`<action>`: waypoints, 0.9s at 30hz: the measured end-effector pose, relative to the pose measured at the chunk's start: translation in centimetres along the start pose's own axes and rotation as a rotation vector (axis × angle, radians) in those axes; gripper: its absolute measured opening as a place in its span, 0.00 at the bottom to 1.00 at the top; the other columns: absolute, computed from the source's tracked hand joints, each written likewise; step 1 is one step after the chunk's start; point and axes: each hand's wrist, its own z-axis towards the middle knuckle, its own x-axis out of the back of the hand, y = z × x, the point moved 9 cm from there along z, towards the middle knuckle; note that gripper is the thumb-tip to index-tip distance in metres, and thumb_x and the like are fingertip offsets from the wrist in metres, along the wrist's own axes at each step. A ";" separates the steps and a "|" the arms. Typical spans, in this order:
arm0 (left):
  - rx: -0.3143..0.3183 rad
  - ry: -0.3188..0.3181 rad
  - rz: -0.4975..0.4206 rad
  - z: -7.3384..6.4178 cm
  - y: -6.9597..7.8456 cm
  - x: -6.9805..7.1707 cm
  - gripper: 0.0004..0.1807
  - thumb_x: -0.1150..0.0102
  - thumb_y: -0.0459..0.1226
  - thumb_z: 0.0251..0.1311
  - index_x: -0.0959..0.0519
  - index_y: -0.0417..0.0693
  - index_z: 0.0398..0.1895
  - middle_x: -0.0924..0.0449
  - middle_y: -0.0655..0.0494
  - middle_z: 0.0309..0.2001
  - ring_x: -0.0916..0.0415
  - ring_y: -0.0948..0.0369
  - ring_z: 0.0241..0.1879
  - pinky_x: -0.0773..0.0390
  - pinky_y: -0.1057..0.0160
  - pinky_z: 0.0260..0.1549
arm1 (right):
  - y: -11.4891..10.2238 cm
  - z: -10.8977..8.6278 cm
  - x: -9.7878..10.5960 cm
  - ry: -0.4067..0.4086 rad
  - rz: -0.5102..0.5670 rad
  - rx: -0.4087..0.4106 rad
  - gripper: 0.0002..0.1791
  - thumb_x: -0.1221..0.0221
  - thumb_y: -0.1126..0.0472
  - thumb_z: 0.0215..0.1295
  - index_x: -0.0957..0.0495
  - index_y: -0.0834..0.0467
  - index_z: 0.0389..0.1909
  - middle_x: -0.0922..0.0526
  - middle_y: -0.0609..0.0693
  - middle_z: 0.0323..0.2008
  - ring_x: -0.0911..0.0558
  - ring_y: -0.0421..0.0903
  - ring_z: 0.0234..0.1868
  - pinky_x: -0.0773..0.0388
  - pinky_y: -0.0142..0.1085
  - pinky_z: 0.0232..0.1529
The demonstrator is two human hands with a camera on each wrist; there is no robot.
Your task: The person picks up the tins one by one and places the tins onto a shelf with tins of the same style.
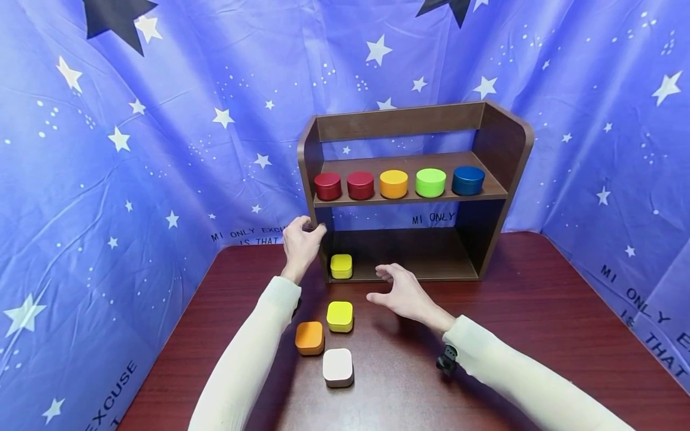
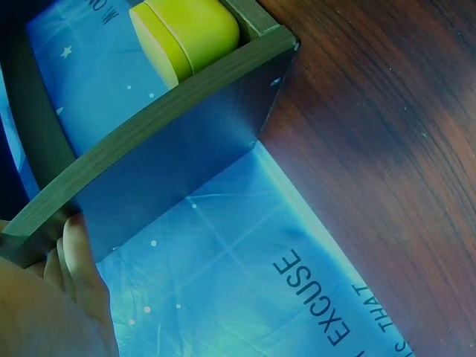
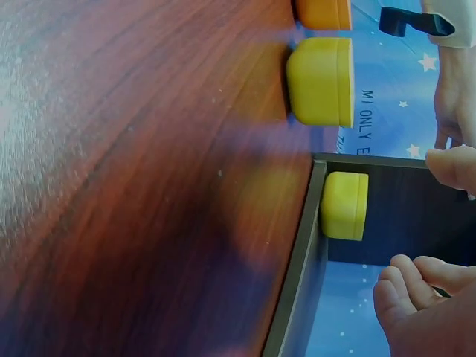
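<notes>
Staged recording booth: star-print backdrop [image 1: 162, 149] round table [image 1: 539, 311].

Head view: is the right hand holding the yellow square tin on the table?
No. The right hand hovers open and empty beside the yellow square tin, apart from it.

You face a dark red wooden bench [image 1: 539, 335] closed in on three sides by a blue cloth [image 1: 162, 149] with white stars and black lettering. Light falls evenly, with a soft sheen on the wood.
</notes>
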 end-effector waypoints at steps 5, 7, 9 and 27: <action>0.009 -0.009 -0.006 0.0 0.1 -0.1 0.12 0.30 0.43 0.58 0.13 0.43 0.33 0.10 0.44 0.39 0.15 0.46 0.42 0.22 0.52 0.41 | 0.1 0.0 -0.8 -0.009 0.011 0.012 0.37 0.22 0.55 0.58 0.20 0.68 0.66 0.14 0.65 0.60 0.14 0.64 0.60 0.19 0.57 0.65; 0.008 -0.006 -0.004 0.0 0.1 -0.1 0.11 0.30 0.43 0.57 0.13 0.43 0.33 0.10 0.44 0.38 0.14 0.46 0.41 0.21 0.52 0.41 | 0.2 0.0 -1.1 -0.016 0.012 0.016 0.38 0.22 0.55 0.57 0.20 0.68 0.66 0.14 0.65 0.60 0.14 0.65 0.60 0.18 0.57 0.65; 0.003 0.002 0.004 0.0 0.2 -0.1 0.11 0.30 0.43 0.57 0.14 0.43 0.33 0.10 0.44 0.38 0.14 0.46 0.40 0.22 0.52 0.41 | 0.2 0.1 -1.4 -0.019 0.008 0.024 0.38 0.21 0.55 0.57 0.20 0.69 0.65 0.14 0.65 0.60 0.14 0.64 0.59 0.18 0.57 0.64; 0.012 0.004 0.021 0.0 0.0 0.0 0.12 0.30 0.43 0.57 0.13 0.43 0.34 0.10 0.44 0.38 0.15 0.45 0.42 0.21 0.49 0.42 | -0.9 -0.2 -4.1 -0.092 0.045 0.077 0.38 0.20 0.58 0.57 0.21 0.71 0.65 0.14 0.66 0.57 0.15 0.63 0.57 0.18 0.57 0.64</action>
